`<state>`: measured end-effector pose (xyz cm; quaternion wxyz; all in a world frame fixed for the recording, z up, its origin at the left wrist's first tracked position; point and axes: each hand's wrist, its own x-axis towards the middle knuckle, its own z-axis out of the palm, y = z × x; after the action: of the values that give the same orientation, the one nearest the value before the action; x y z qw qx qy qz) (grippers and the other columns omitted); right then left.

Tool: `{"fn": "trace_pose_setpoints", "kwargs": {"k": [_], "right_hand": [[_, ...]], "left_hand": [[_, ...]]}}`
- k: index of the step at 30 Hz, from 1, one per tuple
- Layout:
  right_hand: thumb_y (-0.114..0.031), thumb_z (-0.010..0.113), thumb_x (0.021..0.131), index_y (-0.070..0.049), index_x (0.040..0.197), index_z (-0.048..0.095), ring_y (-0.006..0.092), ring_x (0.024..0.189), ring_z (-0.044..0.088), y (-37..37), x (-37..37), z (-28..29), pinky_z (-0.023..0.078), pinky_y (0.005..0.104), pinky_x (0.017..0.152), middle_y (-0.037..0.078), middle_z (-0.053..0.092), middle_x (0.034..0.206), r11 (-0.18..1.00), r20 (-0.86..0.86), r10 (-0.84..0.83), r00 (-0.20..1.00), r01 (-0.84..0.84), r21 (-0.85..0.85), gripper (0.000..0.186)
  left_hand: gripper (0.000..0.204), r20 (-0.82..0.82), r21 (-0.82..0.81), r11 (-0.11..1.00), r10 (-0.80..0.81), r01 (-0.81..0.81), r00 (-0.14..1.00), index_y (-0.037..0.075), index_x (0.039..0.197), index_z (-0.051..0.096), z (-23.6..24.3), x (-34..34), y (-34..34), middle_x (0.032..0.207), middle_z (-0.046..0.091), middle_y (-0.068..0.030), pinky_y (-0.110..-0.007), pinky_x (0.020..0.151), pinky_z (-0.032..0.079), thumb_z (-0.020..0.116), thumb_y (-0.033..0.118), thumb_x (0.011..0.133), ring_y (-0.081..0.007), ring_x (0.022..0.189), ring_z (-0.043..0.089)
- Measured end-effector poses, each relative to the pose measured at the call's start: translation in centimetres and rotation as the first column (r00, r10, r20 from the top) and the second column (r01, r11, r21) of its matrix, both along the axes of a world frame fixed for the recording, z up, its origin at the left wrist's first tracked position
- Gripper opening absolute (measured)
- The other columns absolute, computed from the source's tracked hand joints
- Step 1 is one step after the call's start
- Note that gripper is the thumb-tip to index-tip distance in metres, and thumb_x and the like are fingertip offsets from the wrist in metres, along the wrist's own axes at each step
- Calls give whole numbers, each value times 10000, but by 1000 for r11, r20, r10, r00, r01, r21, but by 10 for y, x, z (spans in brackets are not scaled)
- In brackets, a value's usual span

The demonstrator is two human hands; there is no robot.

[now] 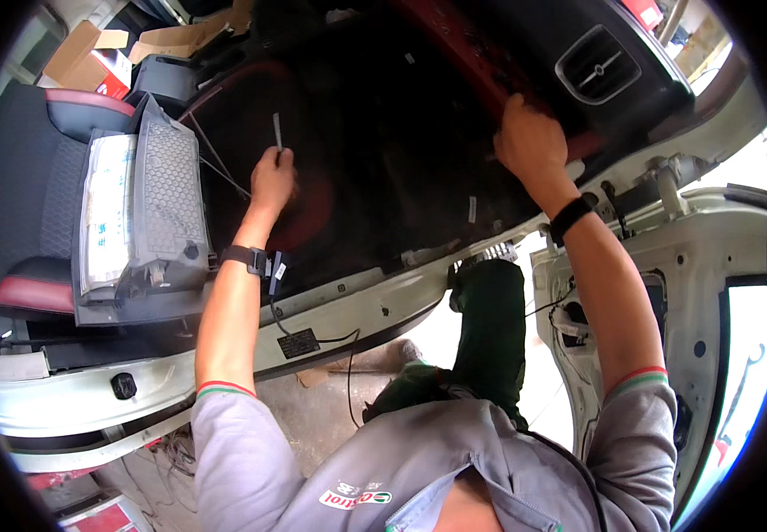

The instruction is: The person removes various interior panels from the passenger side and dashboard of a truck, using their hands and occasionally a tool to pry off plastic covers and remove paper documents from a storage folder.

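I find the left hand (272, 182) closed round a thin tool (279, 131); right hand (532, 146) at the dash (534, 40), finger grip indeterminable. Panel (170, 191) loose on seat (19, 177); dash work, I judge, unfinished.

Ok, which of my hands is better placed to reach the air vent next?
Probably your right hand: it is close to the air vent, by the dashboard. Your left hand is farther away and holds a thin tool. What the right grips, if anything, is unclear.
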<state>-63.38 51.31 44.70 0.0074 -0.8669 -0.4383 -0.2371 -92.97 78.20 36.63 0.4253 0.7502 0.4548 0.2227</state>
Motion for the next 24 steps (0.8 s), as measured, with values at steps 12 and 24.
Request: {"fn": "trace_pose_setpoints", "kwargs": {"k": [12,24], "right_hand": [[-241,711,819,-5,1039,517,374,729,654,-8,1,8,524,455,623,199,633,833,998,-225,60,973,-64,-11,377],[-193,738,807,-14,942,543,437,753,566,-11,2,47,431,504,651,226,559,819,972,-583,-219,782,124,-199,297]], "left_hand": [[231,-431,591,772,57,234,900,87,1085,573,8,76,122,977,669,-214,-527,787,496,543,275,953,-428,935,634],[99,-158,605,797,127,-6,979,50,917,596,-39,83,143,807,611,-164,-442,622,490,600,124,852,-385,734,619]]}}
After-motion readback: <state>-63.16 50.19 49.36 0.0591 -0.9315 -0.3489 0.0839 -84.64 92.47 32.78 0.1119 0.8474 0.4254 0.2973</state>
